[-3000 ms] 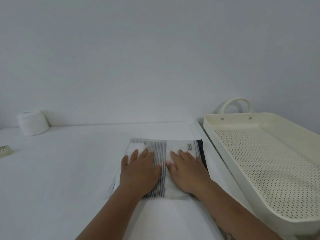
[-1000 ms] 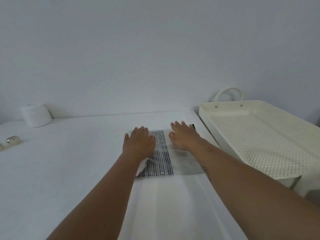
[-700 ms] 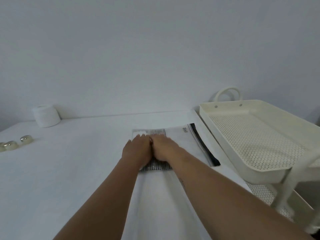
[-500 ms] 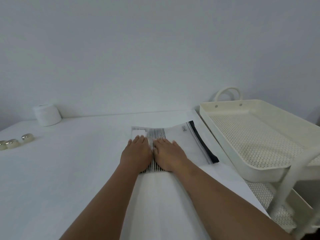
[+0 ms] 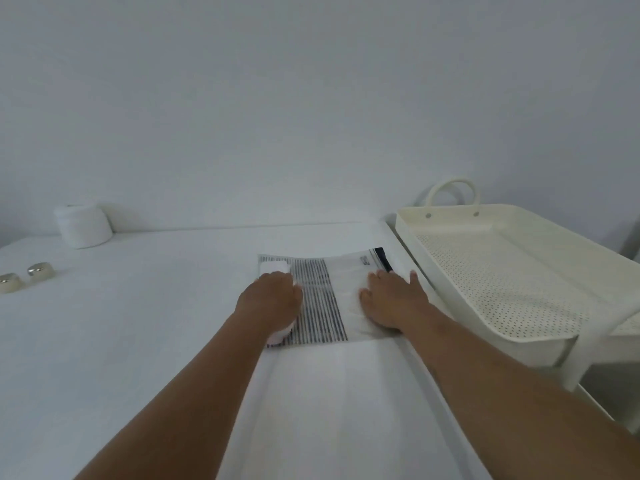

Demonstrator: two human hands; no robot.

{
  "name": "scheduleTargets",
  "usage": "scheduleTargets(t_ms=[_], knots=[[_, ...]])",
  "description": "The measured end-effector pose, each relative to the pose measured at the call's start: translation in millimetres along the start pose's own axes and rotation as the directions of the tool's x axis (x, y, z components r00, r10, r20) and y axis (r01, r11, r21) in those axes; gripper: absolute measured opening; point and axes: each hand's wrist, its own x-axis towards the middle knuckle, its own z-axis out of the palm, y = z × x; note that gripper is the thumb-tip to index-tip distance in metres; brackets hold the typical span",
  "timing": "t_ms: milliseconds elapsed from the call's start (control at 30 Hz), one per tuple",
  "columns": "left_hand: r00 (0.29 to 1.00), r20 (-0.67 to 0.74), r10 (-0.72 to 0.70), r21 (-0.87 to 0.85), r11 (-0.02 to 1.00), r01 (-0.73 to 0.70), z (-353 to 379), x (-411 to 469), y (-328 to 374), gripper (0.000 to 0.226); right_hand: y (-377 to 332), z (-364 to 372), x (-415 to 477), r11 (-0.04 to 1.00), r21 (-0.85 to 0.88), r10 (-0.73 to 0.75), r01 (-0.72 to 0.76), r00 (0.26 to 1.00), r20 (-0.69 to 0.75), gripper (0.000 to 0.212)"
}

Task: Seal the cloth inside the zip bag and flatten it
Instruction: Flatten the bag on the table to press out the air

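I am observing both hands lying palm-down on the zip bag (image 5: 349, 271), which is lying flat on the white table (image 5: 138, 323) just left of the cream perforated tray (image 5: 519, 271). The left hand (image 5: 270, 303) is resting on the bag's left portion with fingers together and extended; it is clamping nothing, only bearing down. The right hand (image 5: 391, 299) is spread open near the bag's right edge, its fingertips (image 5: 381, 273) reaching close to the dark zip strip (image 5: 381, 256) at the far right corner. Neither hand is pinching or closing on the plastic.

In my judgement, the hands are placed apart so that air is being pushed outward from the middle toward the edges, while the table is supplying the flat backing. The striped cloth (image 5: 317, 299) is lying inside the bag, between the two hands, its dark bands showing in the gap; a white part of it is showing just beyond and under the left hand. The cloth is therefore sitting inboard of both palms, not under the right one as far as I can see.

I cannot tell whether the zip is fully shut along its length. Flattening appears to be in hand, with sealing either done or nearly so.

A white roll (image 5: 83, 225) and small metal-topped items (image 5: 40, 271) are standing well apart at the far left.
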Motion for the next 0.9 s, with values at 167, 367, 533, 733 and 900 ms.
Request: scheduleTargets(t_ms=[167, 367, 533, 733, 900], knots=[[0.981, -0.163, -0.103, -0.193, 0.979, 0.07, -14, 20, -11, 0.035, -41, -29, 26, 0.986, 0.073, -0.143, 0.151, 0.984, -0.102, 0.045], [0.995, 0.051, -0.09, -0.137, 0.986, 0.097, -3, 41, -7, 0.035, -104, -22, 56, 0.937, 0.17, -0.307, 0.306, 0.951, -0.026, 0.056], [0.999, -0.043, -0.034, -0.064, 0.997, 0.031, 17, 37, -9, 0.043, -98, 11, 64, 0.908, 0.268, -0.304, 0.322, 0.947, -0.105, 0.032], [0.999, 0.045, -0.014, 0.046, 0.999, 0.012, 21, 36, -12, 0.052, -54, 16, 77, 0.967, 0.149, -0.201, 0.205, 0.979, -0.039, 0.055], [0.997, 0.082, 0.004, 0.022, 1.0, -0.006, 12, 35, -11, 0.046, -4, 9, 76, 0.995, 0.079, -0.068, 0.065, 0.997, 0.025, 0.058]])
